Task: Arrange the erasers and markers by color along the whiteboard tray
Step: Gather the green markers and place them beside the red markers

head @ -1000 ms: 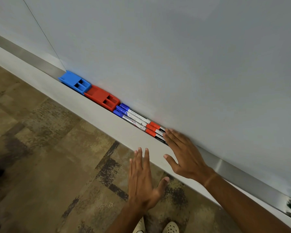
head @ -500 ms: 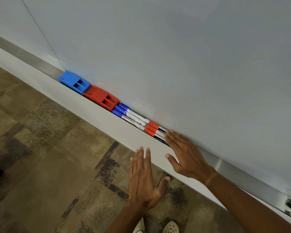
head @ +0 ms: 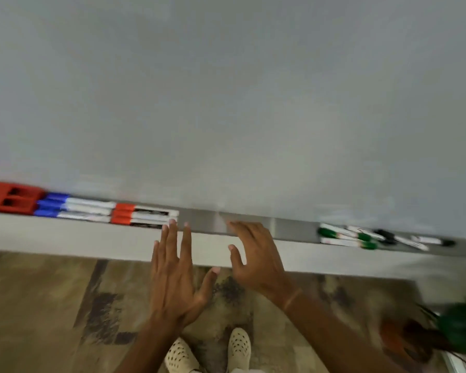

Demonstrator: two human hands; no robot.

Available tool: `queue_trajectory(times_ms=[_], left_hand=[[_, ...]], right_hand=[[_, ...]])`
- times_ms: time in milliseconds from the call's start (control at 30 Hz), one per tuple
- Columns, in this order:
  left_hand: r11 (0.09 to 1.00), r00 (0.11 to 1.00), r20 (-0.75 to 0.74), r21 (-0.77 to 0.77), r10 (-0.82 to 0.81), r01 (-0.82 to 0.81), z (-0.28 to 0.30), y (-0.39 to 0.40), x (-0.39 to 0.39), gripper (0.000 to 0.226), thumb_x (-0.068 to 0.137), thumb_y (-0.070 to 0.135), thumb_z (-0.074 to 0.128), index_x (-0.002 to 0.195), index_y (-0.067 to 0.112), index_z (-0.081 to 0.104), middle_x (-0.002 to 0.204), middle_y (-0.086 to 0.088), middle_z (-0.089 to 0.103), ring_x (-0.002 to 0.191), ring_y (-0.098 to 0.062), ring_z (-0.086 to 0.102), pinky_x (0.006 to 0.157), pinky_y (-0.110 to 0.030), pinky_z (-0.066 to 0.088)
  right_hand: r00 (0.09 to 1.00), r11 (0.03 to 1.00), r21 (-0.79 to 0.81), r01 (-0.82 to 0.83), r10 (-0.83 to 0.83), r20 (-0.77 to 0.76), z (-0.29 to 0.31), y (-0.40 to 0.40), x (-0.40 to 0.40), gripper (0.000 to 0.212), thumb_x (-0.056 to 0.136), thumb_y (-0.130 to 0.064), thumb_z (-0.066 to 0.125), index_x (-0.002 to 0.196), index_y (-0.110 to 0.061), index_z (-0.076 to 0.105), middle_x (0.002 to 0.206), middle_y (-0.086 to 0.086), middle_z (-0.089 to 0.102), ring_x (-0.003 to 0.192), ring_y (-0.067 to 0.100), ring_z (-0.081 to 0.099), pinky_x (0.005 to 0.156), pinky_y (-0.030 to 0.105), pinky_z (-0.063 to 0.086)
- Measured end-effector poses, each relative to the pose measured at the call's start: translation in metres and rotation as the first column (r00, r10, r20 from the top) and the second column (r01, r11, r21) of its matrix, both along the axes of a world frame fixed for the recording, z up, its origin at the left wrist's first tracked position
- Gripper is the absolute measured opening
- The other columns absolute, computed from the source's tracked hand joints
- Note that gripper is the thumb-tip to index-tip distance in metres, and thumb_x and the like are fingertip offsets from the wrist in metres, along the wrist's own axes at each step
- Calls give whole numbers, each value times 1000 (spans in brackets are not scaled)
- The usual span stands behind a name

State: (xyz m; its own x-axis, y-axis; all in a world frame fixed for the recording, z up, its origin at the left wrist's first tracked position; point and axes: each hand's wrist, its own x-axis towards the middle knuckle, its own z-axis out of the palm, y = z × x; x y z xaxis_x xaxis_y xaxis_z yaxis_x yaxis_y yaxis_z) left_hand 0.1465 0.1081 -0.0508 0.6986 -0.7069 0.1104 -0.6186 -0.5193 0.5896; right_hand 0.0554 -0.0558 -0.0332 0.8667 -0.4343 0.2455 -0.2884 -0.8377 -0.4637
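The long brushed-metal whiteboard tray (head: 293,229) carries three blue-capped white markers (head: 73,210) and three red-capped white markers (head: 143,215) in rows just beyond and to the left of the left hand (head: 174,275), with a red plastic block eraser (head: 10,196) further left. Green-capped markers (head: 346,236) and black-capped markers (head: 412,239) lie well to the right of the right hand (head: 256,258). Both hands are spread flat and hold nothing; the right fingertips (head: 233,224) reach the tray edge. The image is motion-blurred.

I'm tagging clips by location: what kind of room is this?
Likely an office or classroom: a wall-mounted whiteboard with a metal tray of markers, above patterned carpet.
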Motion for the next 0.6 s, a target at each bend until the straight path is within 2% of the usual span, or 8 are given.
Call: queue_trajectory(times_ms=[100,233,300,400,500,600], left_hand=[[989,989,-27,-28,-147,146,12,-38,-27,91,86,68,35,156,13,18,165,-15,7,153,-32,6,121,-53,14],[955,955,-32,-36,-296,295,24,-80,-67,88,84,65,43,155,18,20,165,-10,9,152,-32,10,119,-51,17],[941,940,-42,-27,-339,338,23,-99,-88,89,84,69,41,155,25,13,165,-4,2,153,-27,5,121,-48,14],[935,932,-76,-13,-355,355,20,-128,-121,88,82,75,35,154,33,5,165,4,-6,153,-19,-2,122,-43,9],[945,940,-102,9,-325,328,19,-156,-154,90,82,76,33,156,29,11,164,7,-6,153,-18,-3,121,-40,5],[959,954,-132,47,-271,279,16,-176,-177,90,81,76,32,156,29,14,164,8,-7,153,-17,-2,123,-43,8]], right_hand=[[967,967,26,252,-252,24,7,-33,-66,40,81,-18,60,121,-14,59,111,6,65,104,21,56,93,34,46],[844,850,-26,526,-525,-113,17,-96,-146,37,85,-16,64,122,-15,59,121,9,61,116,28,52,101,37,38],[817,847,-116,519,-531,-225,18,-127,-174,36,86,-20,64,122,-16,59,123,8,59,116,28,51,98,40,41],[799,891,-239,386,-452,-395,7,-162,-202,38,91,-31,59,127,-20,57,129,5,56,119,25,48,100,41,39],[809,914,-291,284,-391,-439,-3,-192,-217,39,91,-30,60,129,-22,55,128,5,55,118,26,48,99,41,38],[822,920,-318,230,-358,-443,-9,-213,-219,39,88,-19,64,125,-27,55,122,6,55,109,28,51,91,42,40]])
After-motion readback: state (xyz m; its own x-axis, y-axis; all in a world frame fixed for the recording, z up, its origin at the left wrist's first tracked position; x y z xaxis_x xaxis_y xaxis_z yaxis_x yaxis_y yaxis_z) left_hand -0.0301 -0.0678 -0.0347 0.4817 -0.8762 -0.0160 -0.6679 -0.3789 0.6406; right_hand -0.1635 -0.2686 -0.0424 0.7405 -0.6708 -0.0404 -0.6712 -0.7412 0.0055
